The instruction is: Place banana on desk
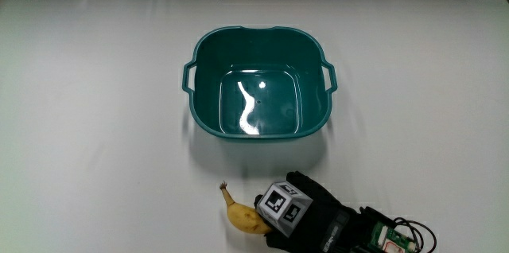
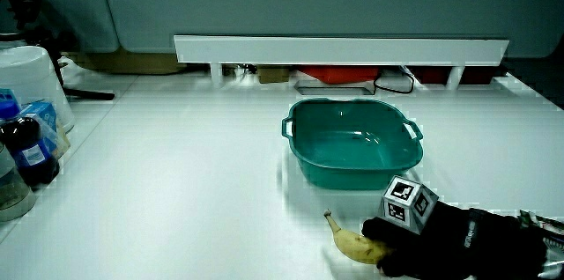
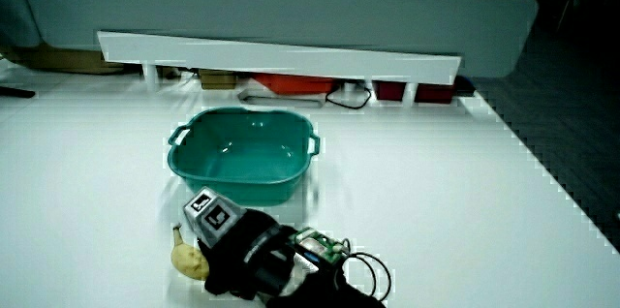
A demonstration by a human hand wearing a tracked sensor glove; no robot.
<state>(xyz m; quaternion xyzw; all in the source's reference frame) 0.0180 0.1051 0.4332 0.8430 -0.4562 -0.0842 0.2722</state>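
Item 1: banana [image 1: 242, 215], yellow, curved, stem tip dark, lying on the white desk [image 1: 95, 126] at lower centre of the frame, nearer the person than the basin. Judged light, soft-fleshed, easily bruised; best taken around its thick middle. Item 2: hand [image 1: 306, 215], black fabric glove, patterned cube on its back, resting against the banana's end; whether the fingers clasp it cannot be told. Item 3: basin [image 1: 195, 86], teal plastic, glossy, rounded-square, 2 handles.
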